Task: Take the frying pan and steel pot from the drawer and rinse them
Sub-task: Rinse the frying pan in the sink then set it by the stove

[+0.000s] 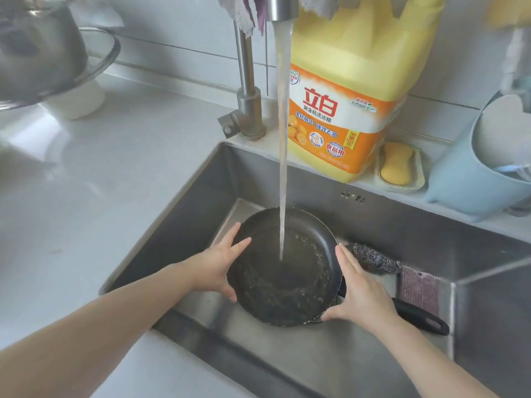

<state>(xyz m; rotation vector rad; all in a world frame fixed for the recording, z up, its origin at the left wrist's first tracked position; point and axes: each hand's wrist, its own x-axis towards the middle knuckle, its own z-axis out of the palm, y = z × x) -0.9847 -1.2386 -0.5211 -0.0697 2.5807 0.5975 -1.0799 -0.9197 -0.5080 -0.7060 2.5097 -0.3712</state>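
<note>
Rinsing stage, frying pan. The frying pan (283, 268) sits in the sink (402, 225) under the running faucet (283, 8), water striking its floor. My left hand (214, 268) and right hand (360, 291) brace opposite rims, fingers straight and slightly spread, thumbs hooked at the near edge. The steel pot (37, 50) rests on the desk (115, 182) at far left, apparently not yet rinsed; I judge the task roughly half complete.
</note>
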